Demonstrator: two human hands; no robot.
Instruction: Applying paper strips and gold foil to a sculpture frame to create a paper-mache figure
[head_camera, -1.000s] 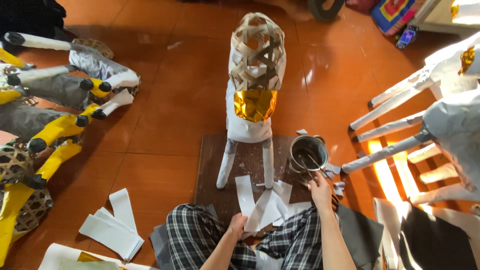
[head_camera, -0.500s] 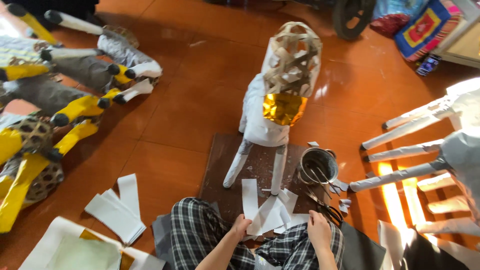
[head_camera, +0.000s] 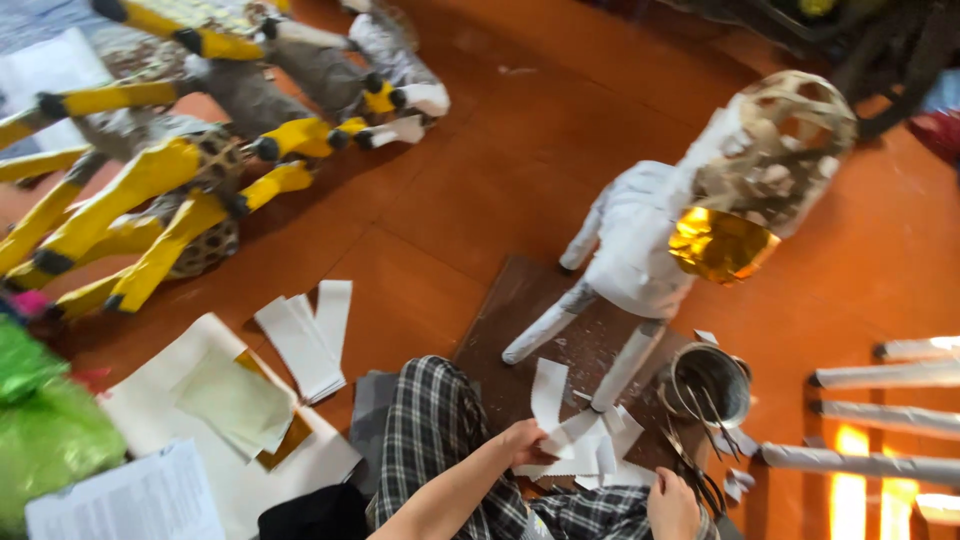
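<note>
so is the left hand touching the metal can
No, the left hand is on the white paper strips, apart from the metal can.

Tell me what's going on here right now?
A person sits on the orange floor making paper figures. Their left hand grips white paper strips at the feet of a white animal figure standing on a brown board. Their right hand holds scissors beside a metal tin. Yellow-legged figures lie at left.
</note>
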